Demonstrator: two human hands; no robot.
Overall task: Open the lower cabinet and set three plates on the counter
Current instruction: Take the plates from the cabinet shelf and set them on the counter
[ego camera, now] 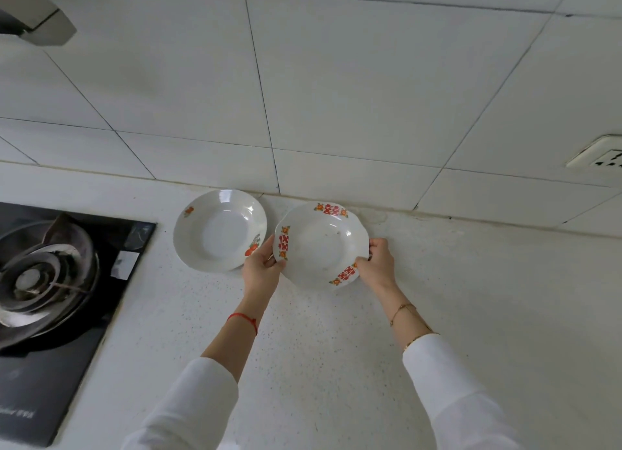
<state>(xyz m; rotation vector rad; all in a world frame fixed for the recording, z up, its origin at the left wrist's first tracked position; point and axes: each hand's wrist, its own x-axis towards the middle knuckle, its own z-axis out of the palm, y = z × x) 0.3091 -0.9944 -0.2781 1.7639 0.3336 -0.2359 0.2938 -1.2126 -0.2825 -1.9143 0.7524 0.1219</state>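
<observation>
Home kitchen, gas stove (pixel 43 274), tiled wall (pixel 336 79)

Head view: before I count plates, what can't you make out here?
- Lower cabinet: out of frame below, so door state unknown.
- Third plate: none in view; only the fruit plate and the red-marked plate.
- Whether the red-marked plate rests on the counter: its underside is hidden, with left hand and right hand on its rim.
- Stove: cut by the left edge.

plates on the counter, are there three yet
No, only two plates show: one plate lies on the counter by the stove, and both hands hold the second plate.
</observation>
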